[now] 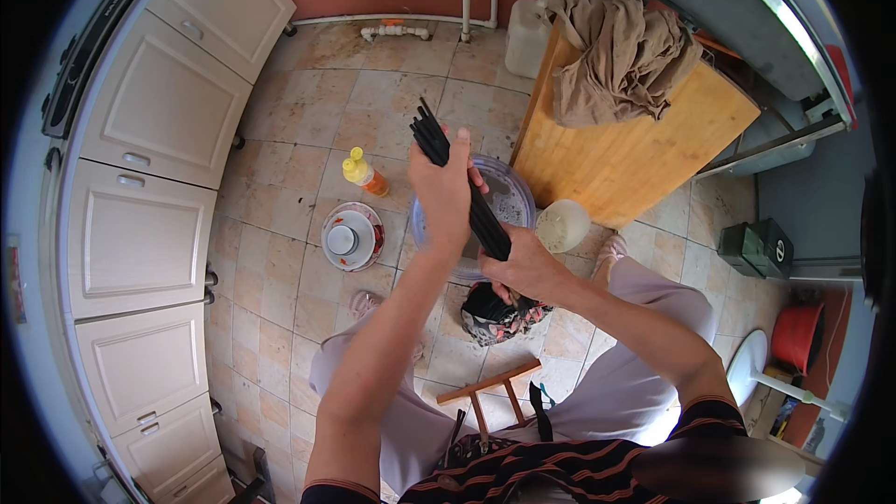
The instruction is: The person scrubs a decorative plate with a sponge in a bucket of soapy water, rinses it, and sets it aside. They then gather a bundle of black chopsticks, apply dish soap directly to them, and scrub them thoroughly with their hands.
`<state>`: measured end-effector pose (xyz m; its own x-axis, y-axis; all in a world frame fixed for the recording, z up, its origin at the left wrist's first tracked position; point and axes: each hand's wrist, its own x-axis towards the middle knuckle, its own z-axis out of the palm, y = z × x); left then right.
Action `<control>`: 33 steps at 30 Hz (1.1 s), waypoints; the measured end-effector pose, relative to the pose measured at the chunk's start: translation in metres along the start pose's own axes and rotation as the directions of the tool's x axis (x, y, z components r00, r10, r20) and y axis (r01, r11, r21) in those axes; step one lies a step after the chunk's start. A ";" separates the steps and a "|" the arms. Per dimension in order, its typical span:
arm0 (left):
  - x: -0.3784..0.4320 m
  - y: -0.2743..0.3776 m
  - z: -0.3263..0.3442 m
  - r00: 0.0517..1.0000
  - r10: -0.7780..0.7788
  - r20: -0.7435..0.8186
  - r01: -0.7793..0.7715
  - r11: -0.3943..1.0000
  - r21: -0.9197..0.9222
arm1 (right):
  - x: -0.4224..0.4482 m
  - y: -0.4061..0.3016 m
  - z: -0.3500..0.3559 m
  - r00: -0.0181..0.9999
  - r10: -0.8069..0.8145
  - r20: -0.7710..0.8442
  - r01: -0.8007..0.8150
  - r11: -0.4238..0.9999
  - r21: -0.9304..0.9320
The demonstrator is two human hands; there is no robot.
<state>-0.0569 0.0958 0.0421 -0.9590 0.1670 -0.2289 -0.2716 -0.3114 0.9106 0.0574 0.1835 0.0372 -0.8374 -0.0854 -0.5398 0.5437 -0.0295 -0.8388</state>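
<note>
Both my hands grip a bundle of black chopsticks (486, 218) above a round plastic basin (530, 196) on the floor. My left hand (442, 189) wraps around the upper half of the bundle, and several tips stick out past it. At the lower end, my right hand (523, 264) closes around the sticks. The basin holds cloudy water with foam, partly hidden by my hands and arms. Left of it stands a squeeze bottle (365, 173) with a yellow cap and orange contents. Stacked dishes (376, 257) with a small bowl (342, 240) on top sit nearby.
A translucent tub (564, 225) stands right of the basin, below a large wooden board (616, 161) draped with brown cloth (623, 56). Between my feet lies a dark floral cloth item (500, 325). A wooden stool frame (490, 386) is nearer me. White cabinets (147, 238) line the left.
</note>
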 end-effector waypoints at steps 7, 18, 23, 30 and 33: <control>0.022 0.027 -0.014 0.873 -0.245 0.421 0.451 0.733 -0.509 | -0.019 -0.023 -0.005 0.789 -0.016 0.614 -0.486 0.594 0.641; 0.019 0.012 -0.017 0.981 0.009 -0.194 -0.043 0.984 -0.174 | 0.010 -0.005 -0.003 0.996 -0.019 0.087 0.032 0.988 -0.149; 0.014 -0.018 -0.018 0.910 0.366 -0.195 -0.337 0.927 0.166 | 0.020 0.016 -0.006 0.824 -0.553 -0.125 0.261 0.566 -0.782; 0.025 0.015 -0.027 0.999 0.043 -0.034 -0.045 0.998 -0.053 | -0.001 -0.008 0.008 0.983 -0.173 0.063 0.183 0.958 -0.221; 0.035 0.023 -0.034 0.984 -0.180 -0.008 0.166 0.922 -0.350 | -0.007 -0.026 0.003 0.954 0.051 0.294 -0.119 0.969 0.219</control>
<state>-0.0998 0.0630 0.0429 -0.8950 0.2125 -0.3923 -0.4379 -0.5867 0.6812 0.0489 0.1818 0.0634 -0.7553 -0.3763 -0.5366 0.6382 -0.2364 -0.7326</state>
